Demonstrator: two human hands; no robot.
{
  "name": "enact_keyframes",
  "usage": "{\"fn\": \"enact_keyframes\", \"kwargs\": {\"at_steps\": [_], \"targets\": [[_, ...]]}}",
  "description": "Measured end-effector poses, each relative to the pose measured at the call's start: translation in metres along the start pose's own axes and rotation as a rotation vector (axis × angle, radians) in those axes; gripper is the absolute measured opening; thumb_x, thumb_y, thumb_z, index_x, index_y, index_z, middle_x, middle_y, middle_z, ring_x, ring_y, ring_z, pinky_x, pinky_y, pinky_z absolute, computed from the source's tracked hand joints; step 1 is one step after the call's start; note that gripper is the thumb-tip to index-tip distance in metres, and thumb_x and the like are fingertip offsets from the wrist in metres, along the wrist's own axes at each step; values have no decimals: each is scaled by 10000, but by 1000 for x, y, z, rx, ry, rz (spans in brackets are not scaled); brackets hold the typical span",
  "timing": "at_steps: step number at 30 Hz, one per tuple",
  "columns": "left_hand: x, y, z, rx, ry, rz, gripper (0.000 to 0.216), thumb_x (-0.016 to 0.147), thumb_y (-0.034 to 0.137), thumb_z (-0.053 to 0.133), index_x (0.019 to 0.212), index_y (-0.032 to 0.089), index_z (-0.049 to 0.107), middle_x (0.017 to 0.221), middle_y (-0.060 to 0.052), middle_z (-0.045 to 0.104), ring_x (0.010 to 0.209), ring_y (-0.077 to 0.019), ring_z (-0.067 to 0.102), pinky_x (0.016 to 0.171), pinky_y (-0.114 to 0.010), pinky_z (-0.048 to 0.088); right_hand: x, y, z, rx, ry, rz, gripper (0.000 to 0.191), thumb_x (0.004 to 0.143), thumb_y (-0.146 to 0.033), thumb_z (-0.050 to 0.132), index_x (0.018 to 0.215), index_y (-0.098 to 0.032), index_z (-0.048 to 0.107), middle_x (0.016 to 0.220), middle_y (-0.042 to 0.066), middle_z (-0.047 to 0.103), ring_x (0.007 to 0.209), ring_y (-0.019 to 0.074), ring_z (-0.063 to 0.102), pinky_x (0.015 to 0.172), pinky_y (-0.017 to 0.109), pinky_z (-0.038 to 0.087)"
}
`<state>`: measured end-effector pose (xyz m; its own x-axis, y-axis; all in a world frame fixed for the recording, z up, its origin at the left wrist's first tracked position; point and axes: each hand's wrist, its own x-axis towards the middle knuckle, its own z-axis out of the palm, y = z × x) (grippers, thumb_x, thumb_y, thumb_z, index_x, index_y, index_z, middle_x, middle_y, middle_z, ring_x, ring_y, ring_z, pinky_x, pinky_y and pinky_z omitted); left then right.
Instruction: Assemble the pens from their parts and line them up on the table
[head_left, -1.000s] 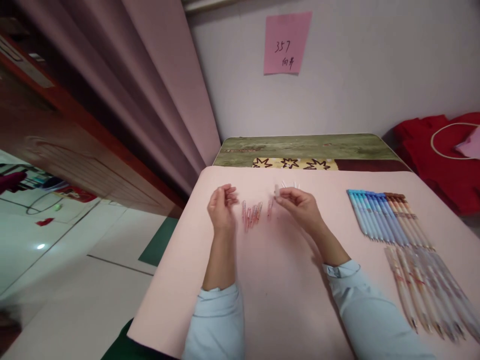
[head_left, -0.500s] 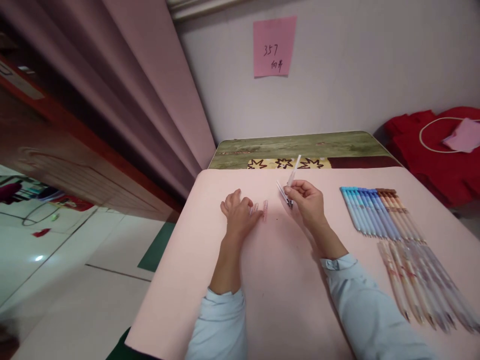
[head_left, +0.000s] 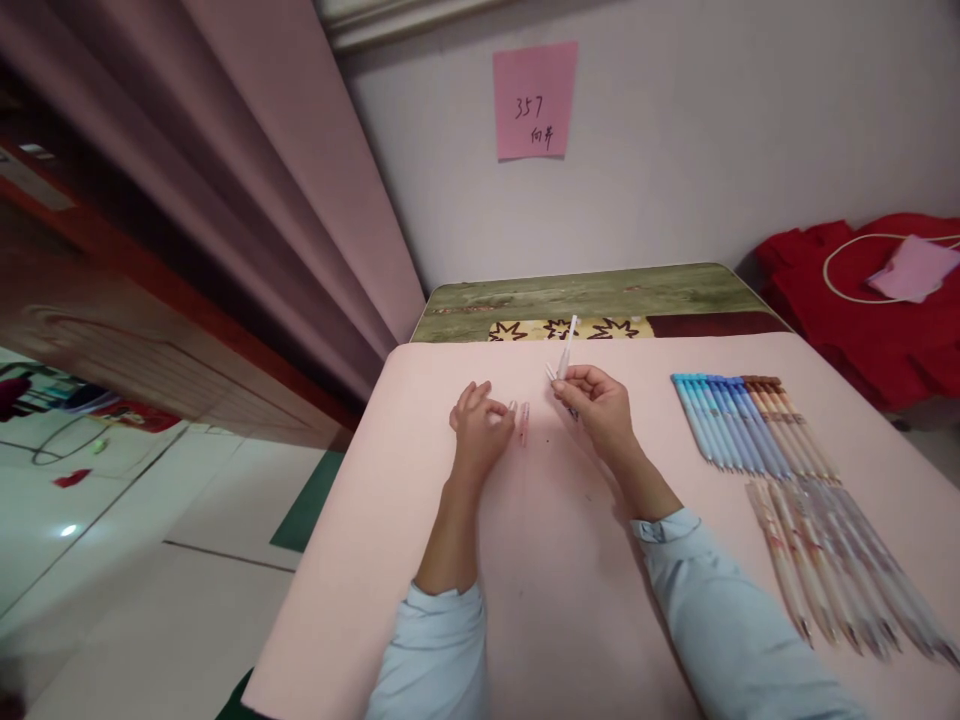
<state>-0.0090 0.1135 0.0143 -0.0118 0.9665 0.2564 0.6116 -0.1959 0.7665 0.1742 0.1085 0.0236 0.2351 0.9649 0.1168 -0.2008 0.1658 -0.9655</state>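
Between the thumb and index finger of my left hand [head_left: 480, 428] is a small clear piece [head_left: 513, 407], its tip just showing. A short pinkish transparent tube [head_left: 524, 424] lies on the tabletop right beside those fingertips. My right hand [head_left: 600, 408] pinches slim white pen parts [head_left: 568, 345]; one long white piece points up and away, and a shorter one angles to the left. The lower ends of these parts are partly hidden by my fingers. The two hands are apart, with the pinkish tube between them.
Capped-looking pens in blue and brown [head_left: 750, 425] lie in a row on the pink tabletop [head_left: 420, 520] at right. Nearer, several clear-bodied pens [head_left: 840, 570] lie side by side. Behind are a green wood-patterned surface [head_left: 585, 290] and red cloth [head_left: 817, 290].
My left fingers have lifted a small clear piece from beside the pinkish tube. My right hand has raised the white pen parts slightly. The whole view has shifted a little.
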Motion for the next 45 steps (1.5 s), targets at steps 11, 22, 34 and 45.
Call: {"fn": "enact_keyframes", "kwargs": {"at_steps": [11, 22, 34, 45], "targets": [[12, -7, -21, -1384, 415, -420, 206, 780, 280, 740, 821, 149, 586, 812, -63, 693, 637, -80, 596, 661, -221, 478, -17, 10, 7, -351, -615, 26, 150, 769, -345, 684, 806, -205, 722, 684, -4, 685, 632, 161, 627, 571, 251, 469], [11, -3, -22, -1410, 446, -460, 155, 831, 239, 699, 859, 135, 588, 872, -93, 717, 674, -100, 647, 758, -265, 531, -21, 12, 11, -559, -668, -49, 172, 788, -241, 583, 844, -202, 741, 687, -5, 680, 605, 142, 593, 554, 233, 424], [11, -11, -16, -1179, 487, -276, 382, 727, 387, 783, 924, 159, 548, 858, -84, 732, 654, -114, 656, 747, -304, 529, -20, 7, 11, -534, -651, -30, 143, 772, -261, 615, 811, -203, 740, 660, -5, 667, 596, 142, 584, 536, 227, 432], [8, -6, -16, -1233, 396, -373, 357, 722, 342, 793, 937, 146, 585, 929, -112, 732, 671, -105, 649, 672, -242, 512, -21, 10, 16, -471, -573, -48, 197, 814, -349, 629, 910, -212, 731, 720, -1, 679, 629, 149, 595, 581, 245, 447]]}}
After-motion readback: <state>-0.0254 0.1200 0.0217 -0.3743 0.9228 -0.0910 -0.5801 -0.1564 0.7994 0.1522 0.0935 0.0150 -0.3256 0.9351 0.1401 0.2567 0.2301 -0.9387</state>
